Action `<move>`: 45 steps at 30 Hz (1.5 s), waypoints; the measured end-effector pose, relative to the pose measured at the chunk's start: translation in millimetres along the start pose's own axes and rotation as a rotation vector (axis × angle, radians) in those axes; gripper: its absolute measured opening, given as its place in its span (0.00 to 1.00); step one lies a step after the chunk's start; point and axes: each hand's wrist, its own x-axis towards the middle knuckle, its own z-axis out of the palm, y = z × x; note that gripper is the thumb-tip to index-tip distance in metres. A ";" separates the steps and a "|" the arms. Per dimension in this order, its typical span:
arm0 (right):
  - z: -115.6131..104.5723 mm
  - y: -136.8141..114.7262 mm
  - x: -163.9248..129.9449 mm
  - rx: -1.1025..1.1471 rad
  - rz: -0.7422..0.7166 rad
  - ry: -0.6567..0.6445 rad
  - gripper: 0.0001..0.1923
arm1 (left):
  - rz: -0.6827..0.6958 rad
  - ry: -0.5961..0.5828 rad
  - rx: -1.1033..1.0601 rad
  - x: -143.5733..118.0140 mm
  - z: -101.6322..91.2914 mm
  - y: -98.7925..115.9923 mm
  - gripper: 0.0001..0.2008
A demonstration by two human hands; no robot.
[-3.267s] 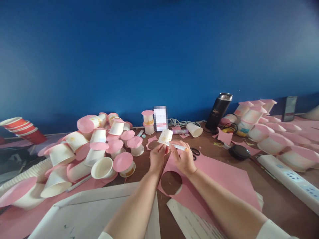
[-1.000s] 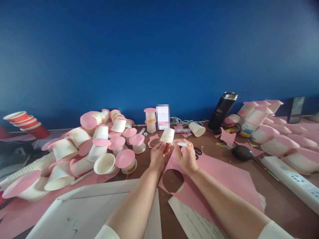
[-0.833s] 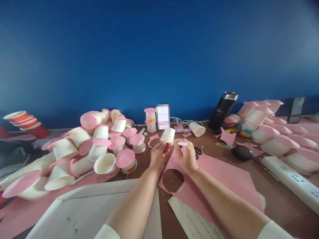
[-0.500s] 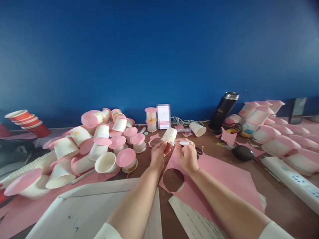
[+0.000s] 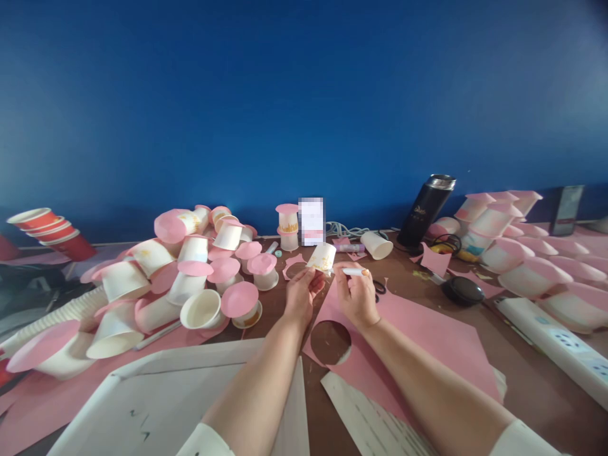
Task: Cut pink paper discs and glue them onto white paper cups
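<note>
Near the middle of the desk, my left hand (image 5: 303, 294) is closed on a white paper cup (image 5: 322, 256) with yellow-gold marks on its side. The cup is tilted and raised above the desktop. My right hand (image 5: 355, 297) pinches a white marker pen (image 5: 354, 272) close to the cup's right lower edge; whether the tip touches the cup I cannot tell. Beneath my right wrist lies a pink paper sheet (image 5: 427, 335) with a round hole cut in it. Black scissor handles (image 5: 380, 288) show just behind the right hand.
Paper cups with pink discs (image 5: 240, 301) crowd the left, and more pink-topped cups (image 5: 536, 272) fill the right. A black flask (image 5: 425, 212) leans by the blue wall. A plain cup (image 5: 377, 245) lies on its side. A power strip (image 5: 560, 342) runs along the right.
Cup and left hand have shifted very slightly left. The right hand keeps its grip on the marker, almost unmoved.
</note>
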 end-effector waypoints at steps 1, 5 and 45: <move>-0.1 -0.3 0.0 0.007 0.004 -0.004 0.09 | 0.000 0.002 -0.008 0.9 -0.4 -0.5 0.04; -1.8 -2.7 -0.7 0.065 0.009 -0.016 0.09 | 0.008 0.021 -0.060 5.3 -2.2 -3.1 0.02; 1.9 3.2 -3.8 0.039 -0.013 0.018 0.07 | -0.043 -0.147 -0.122 -4.2 1.2 -1.6 0.07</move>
